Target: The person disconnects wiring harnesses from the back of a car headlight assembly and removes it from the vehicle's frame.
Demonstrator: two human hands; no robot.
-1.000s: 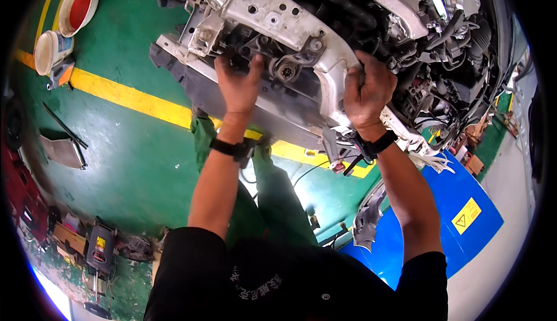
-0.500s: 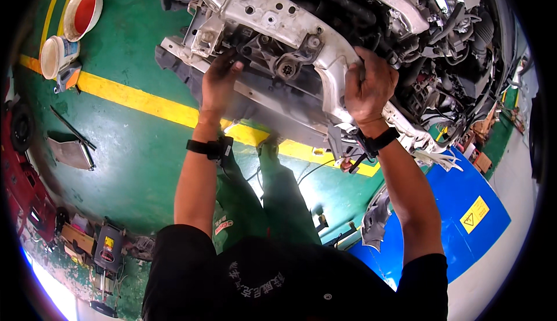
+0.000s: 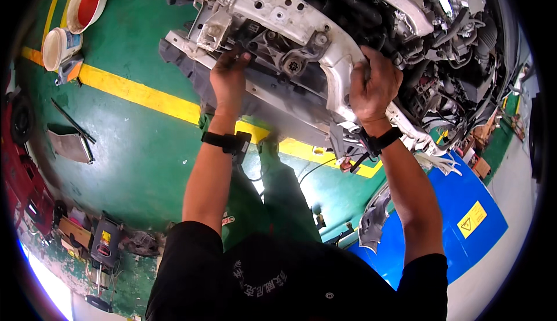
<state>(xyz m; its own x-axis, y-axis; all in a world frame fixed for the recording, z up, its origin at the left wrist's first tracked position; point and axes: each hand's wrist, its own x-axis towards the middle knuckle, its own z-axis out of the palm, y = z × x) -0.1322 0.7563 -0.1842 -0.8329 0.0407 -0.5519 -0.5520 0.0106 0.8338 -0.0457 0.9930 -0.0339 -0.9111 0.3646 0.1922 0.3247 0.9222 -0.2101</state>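
Note:
In front of me is the opened front end of a car, with a scuffed white metal crossmember [image 3: 278,14] curving across it. My left hand [image 3: 228,83] is closed near the crossmember's underside, thumb and fingers together at a dark part I cannot make out. Beside it sits a round dark-metal mount [image 3: 293,64] with a star-shaped centre. Farther right, my right hand [image 3: 374,86] curls over the crossmember's downward bend, its fingertips partly hidden against the dark engine bay. Below the mount runs a long grey lower panel [image 3: 284,101].
Hoses and engine parts [image 3: 458,48] crowd the right. A blue panel [image 3: 447,222] with a yellow warning label lies at lower right. On the green floor at left stand a red-lined basin [image 3: 87,6] and a white bucket [image 3: 53,49]. A grey jack-like machine [image 3: 106,242] stands lower left.
My left hand has shifted slightly right, its thumb now nearer the mount. My right hand stays on the crossmember. The whole view has moved a little, so the car parts sit slightly farther right.

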